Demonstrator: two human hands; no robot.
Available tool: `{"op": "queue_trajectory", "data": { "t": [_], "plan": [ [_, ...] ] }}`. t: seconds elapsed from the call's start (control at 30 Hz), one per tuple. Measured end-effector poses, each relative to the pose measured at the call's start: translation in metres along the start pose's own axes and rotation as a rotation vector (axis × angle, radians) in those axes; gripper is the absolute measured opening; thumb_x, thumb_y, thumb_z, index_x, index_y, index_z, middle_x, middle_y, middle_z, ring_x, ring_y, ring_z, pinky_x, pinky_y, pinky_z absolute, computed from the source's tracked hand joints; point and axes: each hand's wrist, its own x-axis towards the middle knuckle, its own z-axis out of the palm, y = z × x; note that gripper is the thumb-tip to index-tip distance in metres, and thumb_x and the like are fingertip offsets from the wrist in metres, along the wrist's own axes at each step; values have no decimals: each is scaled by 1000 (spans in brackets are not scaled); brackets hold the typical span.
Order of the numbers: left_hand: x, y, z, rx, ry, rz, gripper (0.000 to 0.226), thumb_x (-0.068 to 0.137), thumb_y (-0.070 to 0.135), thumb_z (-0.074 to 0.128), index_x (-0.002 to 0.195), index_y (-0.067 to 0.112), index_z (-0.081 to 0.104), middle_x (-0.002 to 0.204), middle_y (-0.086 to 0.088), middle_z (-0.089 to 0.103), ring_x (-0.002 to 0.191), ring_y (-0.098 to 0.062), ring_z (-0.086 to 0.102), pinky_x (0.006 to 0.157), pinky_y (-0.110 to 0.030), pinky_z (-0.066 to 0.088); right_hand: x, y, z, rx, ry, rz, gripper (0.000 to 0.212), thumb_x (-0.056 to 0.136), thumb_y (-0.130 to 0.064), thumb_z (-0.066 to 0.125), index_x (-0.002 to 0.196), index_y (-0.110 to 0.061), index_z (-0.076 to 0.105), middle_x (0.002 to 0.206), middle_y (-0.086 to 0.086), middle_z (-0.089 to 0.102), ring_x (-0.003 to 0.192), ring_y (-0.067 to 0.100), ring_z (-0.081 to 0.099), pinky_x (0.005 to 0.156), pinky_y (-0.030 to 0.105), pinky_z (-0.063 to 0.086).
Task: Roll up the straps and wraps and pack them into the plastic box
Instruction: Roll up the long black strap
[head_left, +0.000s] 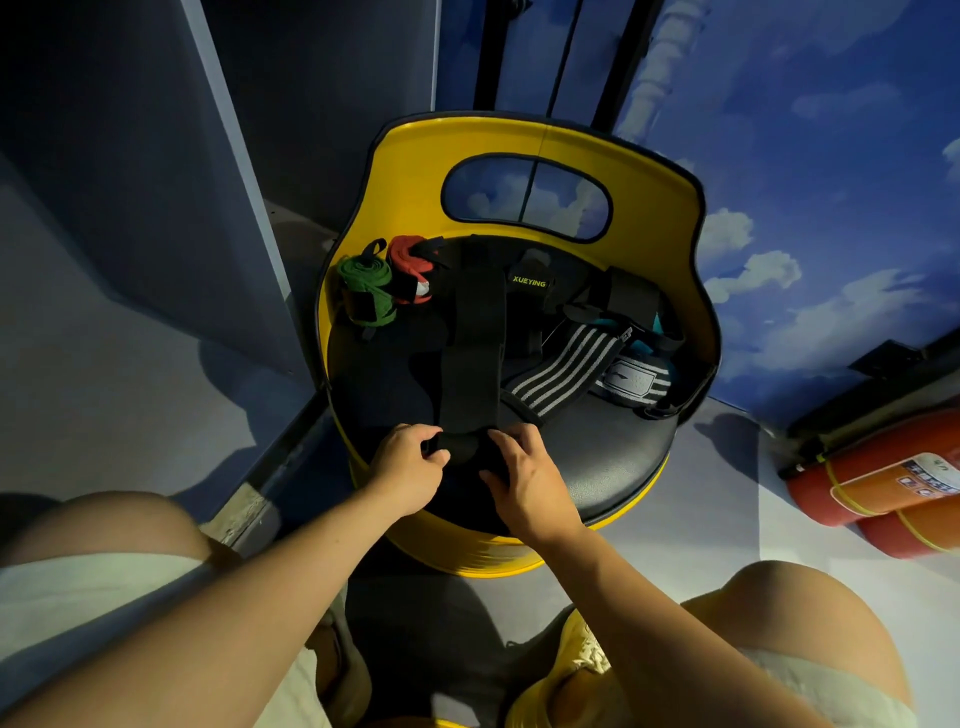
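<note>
A long black strap (475, 343) lies stretched across the black seat of a yellow barrel chair (613, 467), running away from me. Its near end is partly rolled, and both hands grip that roll: my left hand (408, 467) on its left side, my right hand (524, 478) on its right. A rolled green wrap (363, 291) and a rolled red wrap (410, 270) sit at the seat's back left. A black-and-white striped wrap (566, 371) and other black straps (623, 301) lie loose at the right. No plastic box is in view.
The chair's yellow backrest (530, 140) curves round the seat's far side. Red fire extinguishers (883, 488) lie on the floor at the right. A grey partition (156, 208) stands at the left. My knees and yellow shoes are below.
</note>
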Motion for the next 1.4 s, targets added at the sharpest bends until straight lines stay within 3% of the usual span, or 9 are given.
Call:
{"op": "queue_trajectory", "data": {
  "t": [0.1,0.3,0.43,0.7,0.87,0.93,1.03,1.3,1.4],
  "plan": [
    [4,4,-3,6,9,-20,41,100,25,61,141,21,56,145,-3,53,133,-25,50,107,-35,42,3,3,-2,-10,22,-10,53,96,-26,65,145,-9,51,127,6,53,109,25,60,89,21,44],
    [11,10,-7,-16,51,34,29,101,31,58,129,28,63,135,0,59,125,-23,52,93,-28,41,12,5,-6,89,99,48,34,97,-32,63,126,-15,58,115,2,64,105,21,60,83,23,43],
    [17,9,-10,-68,20,33,36,101,32,58,136,24,61,142,0,57,131,-21,51,105,-31,40,23,7,-7,126,99,67,34,101,-36,56,127,-15,61,114,4,66,105,21,60,86,22,43],
    [19,11,-4,-148,55,-30,39,101,25,59,140,19,59,144,-2,55,131,-21,51,103,-27,39,32,-3,-4,275,192,180,31,101,-31,59,122,-11,69,116,6,70,108,20,63,85,11,38],
    [15,13,4,-357,97,-119,40,99,17,63,138,22,60,140,0,57,128,-20,53,96,-25,41,27,-8,-1,387,210,285,34,101,-31,58,129,-13,66,119,4,72,111,17,63,74,-5,32],
    [14,8,5,-427,79,-143,42,96,13,66,136,26,62,138,1,58,126,-20,54,99,-28,44,25,-11,1,409,228,317,34,101,-31,58,130,-14,65,120,4,72,113,19,64,80,0,37],
    [11,1,6,-456,66,-153,41,93,14,70,129,34,64,133,3,60,124,-20,56,104,-36,48,22,-13,4,414,255,364,32,99,-33,61,125,-15,65,114,5,74,108,21,67,87,25,50],
    [21,15,0,-102,144,-93,39,99,36,61,134,18,63,137,-3,58,126,-24,53,100,-32,42,44,-11,-5,351,224,408,32,98,-43,61,102,-15,75,91,4,73,89,20,65,66,20,35],
    [31,25,1,-130,181,-143,38,99,35,62,131,14,65,134,-6,61,122,-24,57,94,-31,46,57,-12,-5,355,273,454,33,94,-45,65,99,-13,71,89,2,68,88,20,62,70,26,40]
  ]
}}
